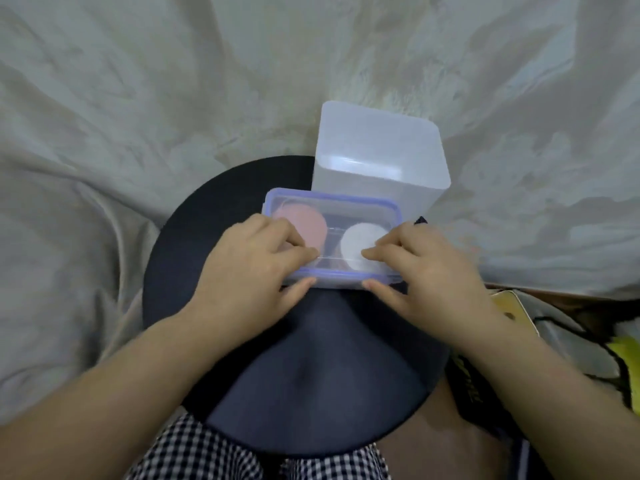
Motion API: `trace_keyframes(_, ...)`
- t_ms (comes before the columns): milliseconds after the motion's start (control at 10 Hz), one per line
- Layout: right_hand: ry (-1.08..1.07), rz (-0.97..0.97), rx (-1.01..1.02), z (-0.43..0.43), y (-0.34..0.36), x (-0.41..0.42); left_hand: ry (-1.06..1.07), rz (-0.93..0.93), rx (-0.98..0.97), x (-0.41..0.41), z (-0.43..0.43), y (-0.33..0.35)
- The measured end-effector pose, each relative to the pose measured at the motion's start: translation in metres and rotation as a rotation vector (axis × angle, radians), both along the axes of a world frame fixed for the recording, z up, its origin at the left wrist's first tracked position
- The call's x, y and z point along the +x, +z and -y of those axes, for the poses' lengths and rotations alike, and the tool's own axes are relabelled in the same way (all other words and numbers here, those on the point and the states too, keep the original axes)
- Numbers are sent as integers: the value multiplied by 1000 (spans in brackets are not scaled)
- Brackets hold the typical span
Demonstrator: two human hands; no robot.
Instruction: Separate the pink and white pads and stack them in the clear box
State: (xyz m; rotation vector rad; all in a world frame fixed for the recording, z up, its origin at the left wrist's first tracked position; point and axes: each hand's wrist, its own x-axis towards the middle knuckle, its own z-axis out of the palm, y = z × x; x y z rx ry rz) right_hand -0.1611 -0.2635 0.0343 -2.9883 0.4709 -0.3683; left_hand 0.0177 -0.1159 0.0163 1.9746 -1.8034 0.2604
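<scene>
A clear box (346, 206) with a blue-rimmed lid on it lies on a round dark stool top (311, 358). Through the lid I see a pink pad stack (308, 225) on the left and a white pad stack (358, 242) on the right. My left hand (249, 268) grips the box's left front corner, fingers lying on the lid and thumb against the front edge. My right hand (426, 268) grips the right front corner the same way.
A tall frosted white plastic container (377, 154) stands just behind the box. Crumpled grey-beige cloth (104, 133) surrounds the stool. At the right lie a yellow-edged object (512, 306) and black-and-yellow straps (616, 355). My checkered clothing (207, 452) shows at the bottom.
</scene>
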Motion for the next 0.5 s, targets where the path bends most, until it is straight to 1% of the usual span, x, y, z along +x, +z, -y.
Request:
trace_keyframes(100,-45,-92,55,-7,11,2,48,15,85,-10,-3,11)
trace_keyframes(200,-87,-223,113,-16,29,6,71,-29,234,-15,-3,22)
trace_keyframes(300,-145,-536,198,-21,52,15,92,-110,656,-20,1,52)
trace_keyframes(400,-142,-804,245,-16,79,29,115,-220,990,-18,12,92)
trace_keyframes(500,-126,-941,255,-10,109,42,116,-219,1166,-16,27,141)
